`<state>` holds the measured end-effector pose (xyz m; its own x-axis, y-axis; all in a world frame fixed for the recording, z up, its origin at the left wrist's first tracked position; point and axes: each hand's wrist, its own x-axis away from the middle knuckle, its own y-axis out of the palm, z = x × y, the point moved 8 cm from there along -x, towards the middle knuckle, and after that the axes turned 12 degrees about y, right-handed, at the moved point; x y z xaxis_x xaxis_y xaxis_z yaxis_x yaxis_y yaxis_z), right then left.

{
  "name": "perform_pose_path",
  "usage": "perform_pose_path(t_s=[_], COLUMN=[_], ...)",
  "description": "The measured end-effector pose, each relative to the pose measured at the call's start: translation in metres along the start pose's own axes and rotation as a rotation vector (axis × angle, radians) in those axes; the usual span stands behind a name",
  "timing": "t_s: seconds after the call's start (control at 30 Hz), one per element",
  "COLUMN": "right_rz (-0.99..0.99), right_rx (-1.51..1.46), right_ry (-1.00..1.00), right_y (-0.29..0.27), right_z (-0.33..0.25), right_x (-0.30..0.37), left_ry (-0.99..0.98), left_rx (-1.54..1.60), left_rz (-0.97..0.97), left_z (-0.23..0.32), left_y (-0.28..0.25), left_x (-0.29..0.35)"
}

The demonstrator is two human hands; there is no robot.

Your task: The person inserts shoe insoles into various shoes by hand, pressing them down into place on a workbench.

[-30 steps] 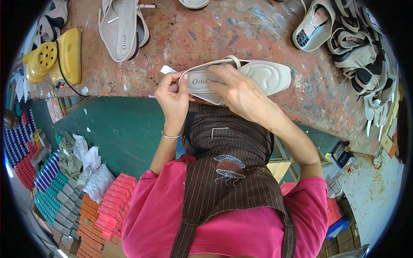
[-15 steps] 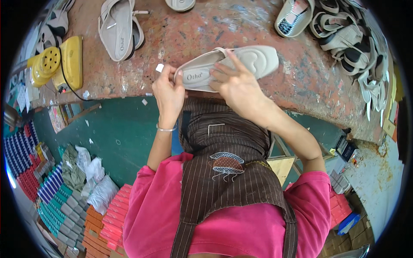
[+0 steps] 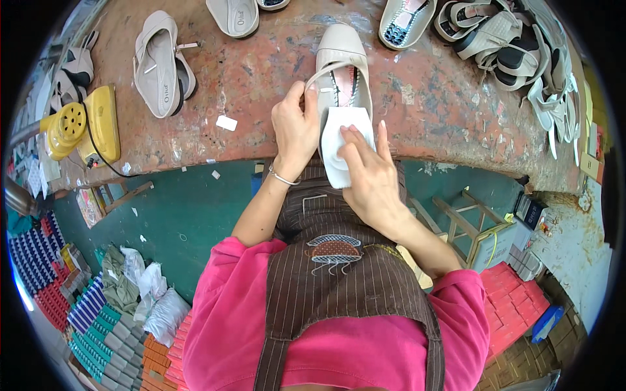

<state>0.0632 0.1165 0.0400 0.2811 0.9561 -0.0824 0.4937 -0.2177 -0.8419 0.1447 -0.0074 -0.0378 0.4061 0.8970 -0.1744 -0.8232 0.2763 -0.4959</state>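
Fingers and thumb of the left hand are clamped on the left rim, beside the strap, of a beige round-toed flat shoe, which lies centrally at the bench's near edge, toe pointing far. The right hand has its fingertips bent against a smooth white elongated insole over the near half of the shoe's opening; whether the thumb grips underneath cannot be told. Around them spreads a worn, paint-stained red-brown workbench. To the left lies a small white rectangular scrap; beyond it stands a pair of beige strapped shoes. At the far left is a yellow device with a round, perforated head. On the far right sit a beige shoe with dark-dotted lining and a heap of beige-and-black sandals.
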Motion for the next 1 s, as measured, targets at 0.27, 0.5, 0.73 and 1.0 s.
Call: perform_pose_path(t_s=[0.27,0.5,0.73,1.0], right_rz=[0.087,0.093,0.173,0.256], right_rx=[0.159,0.401,0.442,0.650], right_ry=[-0.057,-0.041,-0.024,-0.045], right_y=[0.028,0.059,0.038,0.047], right_z=[0.027,0.042,0.024,0.015], right_x=[-0.056,-0.036,-0.114,-0.109], left_ry=[0.059,0.582,0.572,0.504], left_rx=[0.083,-0.327,-0.313,-0.428], left_rz=[0.246,-0.239,-0.283,-0.281], left_z=[0.018,0.057,0.055,0.045], left_y=[-0.028,0.031,0.031,0.051], left_x=[0.046,0.098,0.094,0.077])
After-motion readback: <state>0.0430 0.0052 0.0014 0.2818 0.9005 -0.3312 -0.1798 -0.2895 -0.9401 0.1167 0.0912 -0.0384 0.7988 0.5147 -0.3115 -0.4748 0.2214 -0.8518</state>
